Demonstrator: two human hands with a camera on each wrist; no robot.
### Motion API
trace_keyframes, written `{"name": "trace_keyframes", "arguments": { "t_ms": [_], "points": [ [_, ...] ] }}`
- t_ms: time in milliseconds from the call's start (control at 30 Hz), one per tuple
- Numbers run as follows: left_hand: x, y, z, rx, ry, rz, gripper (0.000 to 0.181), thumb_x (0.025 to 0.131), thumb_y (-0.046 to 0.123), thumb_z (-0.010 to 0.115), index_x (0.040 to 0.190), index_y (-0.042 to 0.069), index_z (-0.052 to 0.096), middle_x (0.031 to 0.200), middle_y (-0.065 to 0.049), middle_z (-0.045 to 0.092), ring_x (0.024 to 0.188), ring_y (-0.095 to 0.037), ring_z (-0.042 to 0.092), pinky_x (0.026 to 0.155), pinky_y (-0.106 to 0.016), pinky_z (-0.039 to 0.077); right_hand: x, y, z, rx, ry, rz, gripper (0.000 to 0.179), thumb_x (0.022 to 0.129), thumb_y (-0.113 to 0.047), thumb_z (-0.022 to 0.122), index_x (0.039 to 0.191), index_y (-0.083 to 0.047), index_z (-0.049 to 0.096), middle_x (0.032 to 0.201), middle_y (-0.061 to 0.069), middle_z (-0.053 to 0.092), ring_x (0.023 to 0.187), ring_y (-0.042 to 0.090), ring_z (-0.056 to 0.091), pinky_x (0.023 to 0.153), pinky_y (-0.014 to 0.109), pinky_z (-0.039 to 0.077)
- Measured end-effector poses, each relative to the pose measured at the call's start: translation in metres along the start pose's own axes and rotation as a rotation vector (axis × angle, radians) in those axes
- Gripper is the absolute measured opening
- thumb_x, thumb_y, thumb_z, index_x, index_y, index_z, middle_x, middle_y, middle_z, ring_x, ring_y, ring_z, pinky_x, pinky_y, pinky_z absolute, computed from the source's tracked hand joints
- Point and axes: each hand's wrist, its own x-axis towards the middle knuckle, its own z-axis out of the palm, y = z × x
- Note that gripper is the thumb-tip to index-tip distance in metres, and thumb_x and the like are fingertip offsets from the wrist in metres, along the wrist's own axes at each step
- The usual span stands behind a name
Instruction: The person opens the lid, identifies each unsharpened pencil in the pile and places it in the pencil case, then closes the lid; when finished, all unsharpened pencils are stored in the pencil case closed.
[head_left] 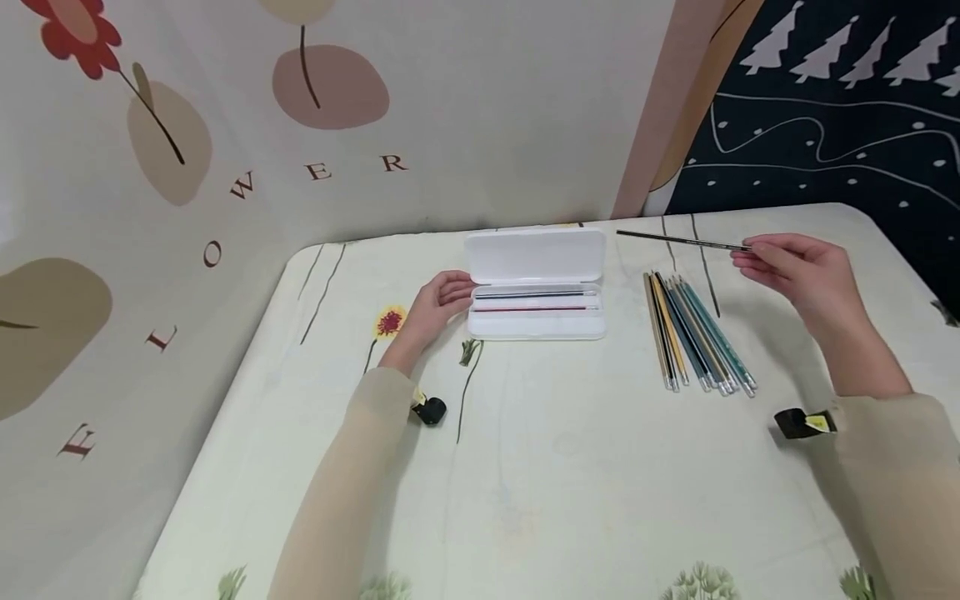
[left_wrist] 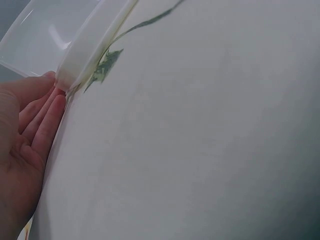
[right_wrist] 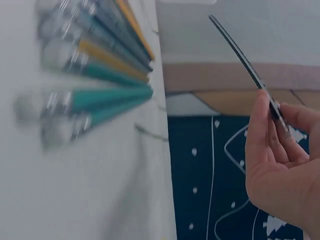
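A white plastic pencil case [head_left: 536, 325] lies with its lid [head_left: 536, 256] raised at the back of the table. Inside it are a dark pencil [head_left: 534, 294] and a red pencil [head_left: 536, 309], lying lengthwise. My left hand [head_left: 437, 305] holds the case's left end; the left wrist view shows the thumb and fingertips [left_wrist: 59, 100] at its corner. To the right, my right hand [head_left: 802, 271] pinches a dark pencil [head_left: 678, 239] by one end, above the table. It points leftward toward the lid. Several pencils [head_left: 697, 333] lie in a bunch between the case and this hand.
A pale cloth with printed flowers [head_left: 391, 322] covers the table [head_left: 525, 467]. Behind it hangs a light curtain [head_left: 480, 117] with printed letters, and a dark cloth [head_left: 825, 150] with tree prints is at the back right. Small black devices [head_left: 430, 410] sit at both wrists.
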Motion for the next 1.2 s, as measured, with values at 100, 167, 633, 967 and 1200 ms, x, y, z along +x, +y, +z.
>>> {"name": "trace_keyframes", "arguments": {
  "t_ms": [100, 167, 633, 967, 1200],
  "points": [
    [0.005, -0.009, 0.001, 0.002, 0.01, 0.021, 0.041, 0.098, 0.008, 0.061, 0.138, 0.005, 0.05, 0.139, -0.016, 0.061, 0.13, -0.028, 0.058, 0.116, -0.037, 0.043, 0.002, 0.0, 0.013, -0.013, -0.044, 0.0, 0.017, 0.089, -0.014, 0.074, 0.106, -0.008, 0.075, 0.091, -0.002, 0.078, 0.081, 0.008, 0.076, 0.072, 0.018, 0.061],
    [0.006, -0.013, 0.001, 0.011, 0.015, 0.031, 0.041, 0.099, 0.009, 0.061, 0.138, 0.005, 0.05, 0.139, -0.015, 0.061, 0.13, -0.027, 0.059, 0.115, -0.036, 0.044, 0.003, 0.001, 0.02, -0.029, -0.048, 0.01, 0.02, 0.089, -0.016, 0.075, 0.107, -0.009, 0.075, 0.091, -0.003, 0.078, 0.081, 0.007, 0.075, 0.073, 0.017, 0.06],
    [0.006, -0.015, 0.0, 0.021, 0.019, 0.039, 0.04, 0.099, 0.01, 0.061, 0.137, 0.008, 0.051, 0.138, -0.012, 0.062, 0.127, -0.024, 0.061, 0.113, -0.033, 0.046, 0.017, 0.01, 0.064, -0.061, -0.05, -0.019, 0.02, 0.092, -0.023, 0.071, 0.107, -0.009, 0.073, 0.091, -0.004, 0.078, 0.079, 0.007, 0.074, 0.073, 0.015, 0.06],
    [0.008, -0.015, 0.001, 0.011, 0.014, 0.017, 0.041, 0.098, 0.012, 0.063, 0.137, 0.008, 0.051, 0.138, -0.012, 0.062, 0.128, -0.024, 0.06, 0.114, -0.035, 0.045, 0.029, 0.041, 0.095, -0.314, -0.146, 0.066, 0.02, 0.1, -0.022, 0.061, 0.11, -0.005, 0.062, 0.084, -0.013, 0.075, 0.079, 0.0, 0.073, 0.074, 0.014, 0.059],
    [0.005, -0.008, 0.001, -0.019, 0.0, -0.006, 0.043, 0.099, 0.008, 0.06, 0.139, 0.005, 0.049, 0.141, -0.016, 0.059, 0.132, -0.028, 0.057, 0.116, -0.035, 0.043, 0.034, 0.054, 0.109, -0.335, -0.231, 0.099, 0.023, 0.101, -0.015, 0.059, 0.114, 0.004, 0.06, 0.083, -0.012, 0.073, 0.077, 0.0, 0.072, 0.072, 0.015, 0.06]
  ]
}}
